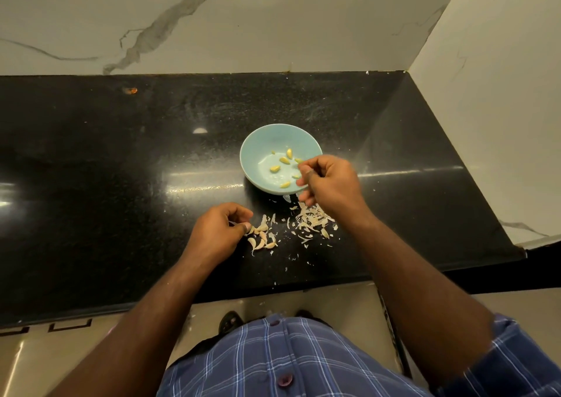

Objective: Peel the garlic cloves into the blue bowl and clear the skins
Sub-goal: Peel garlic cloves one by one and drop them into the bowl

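Looking down from head height, a person stands at a polished black speckled stone countertop [121, 159] backed by a white marble wall with grey veins [273, 20]. A small round pale blue ceramic bowl [258, 150] sits on the counter near its middle, and several peeled yellowish garlic cloves [283, 160] lie loose inside it.

The right hand [329, 184] hangs over the bowl's near right rim, its fingers curled inward with thumb and forefinger drawn close together — whether anything is pinched between them cannot be told, since the fingertips are blurred.

The left hand [220, 229] rests on the counter in front of the bowl, to its left. Its fingers are curled, and thumb and fingertips meet at the edge of a small cluster of unpeeled, papery off-white garlic cloves [260, 238], touching the nearest one; a firm grip is not clear.

Just right of that cluster, below the right hand, lies a loose heap of thin pale garlic skins [312, 222], with smaller flakes scattered toward the counter's front edge.

At the bottom of the view is the person's blue plaid button-up shirt [288, 363] — beyond it, a beige tiled floor [45, 360].
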The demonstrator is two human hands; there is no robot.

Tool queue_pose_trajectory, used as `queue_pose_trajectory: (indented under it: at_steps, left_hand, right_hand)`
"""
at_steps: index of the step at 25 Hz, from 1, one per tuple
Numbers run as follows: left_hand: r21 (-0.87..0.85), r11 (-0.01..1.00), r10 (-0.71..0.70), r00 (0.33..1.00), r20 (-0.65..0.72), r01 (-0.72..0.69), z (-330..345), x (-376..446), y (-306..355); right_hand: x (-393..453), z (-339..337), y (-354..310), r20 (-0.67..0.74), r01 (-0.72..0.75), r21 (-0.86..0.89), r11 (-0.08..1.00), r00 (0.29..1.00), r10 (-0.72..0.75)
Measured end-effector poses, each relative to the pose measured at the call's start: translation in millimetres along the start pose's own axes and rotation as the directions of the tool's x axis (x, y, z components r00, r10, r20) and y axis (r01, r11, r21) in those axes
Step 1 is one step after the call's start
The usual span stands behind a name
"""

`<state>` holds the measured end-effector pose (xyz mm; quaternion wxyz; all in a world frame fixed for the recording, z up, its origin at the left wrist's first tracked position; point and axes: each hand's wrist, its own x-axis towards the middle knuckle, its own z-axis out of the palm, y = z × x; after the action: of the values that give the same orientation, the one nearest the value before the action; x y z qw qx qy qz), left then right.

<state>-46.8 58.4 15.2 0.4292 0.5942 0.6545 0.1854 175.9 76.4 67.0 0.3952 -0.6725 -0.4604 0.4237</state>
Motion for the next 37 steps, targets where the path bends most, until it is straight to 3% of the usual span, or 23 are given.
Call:
queue_pose_trajectory:
  at_steps: [7,13,19,23,26,31,37]
  left_hand:
    - [0.152,0.988,0.014,0.989,0.147,-0.036,-4,-1,3]
    - [0.275,0.956,0.055,0.982,0.180,-0.104,0,-3,0]
    - [0.230,0.966,0.095,0.991,0.097,-0.116,0,-9,5]
    - [-0.152,0.985,0.102,0.980,0.173,-0.076,4,-14,18]
    - [-0.345,0.938,0.075,0.983,0.170,-0.012,11,-17,27]
    - [-0.561,0.820,0.020,0.974,0.225,0.113,20,-14,38]
    - [-0.648,0.724,-0.024,0.948,0.318,0.236,34,-10,51]
  right_hand:
    - [-37,20,39,0.326,0.080,-0.432,0.898,0.943,0.073]
    - [-47,44,50,0.391,0.280,-0.682,0.676,0.920,0.013]
    - [-47,38,51,0.365,0.245,-0.630,0.737,0.931,0.003]
    - [-48,25,38,0.335,0.263,-0.550,0.793,0.939,-0.079]
    - [-49,18,30,0.293,0.256,-0.466,0.847,0.948,-0.125]
    - [-47,-1,35,0.138,0.077,-0.150,0.986,0.989,-0.056]
    - [-44,-24,43,0.173,0.033,-0.210,0.977,0.985,0.004]
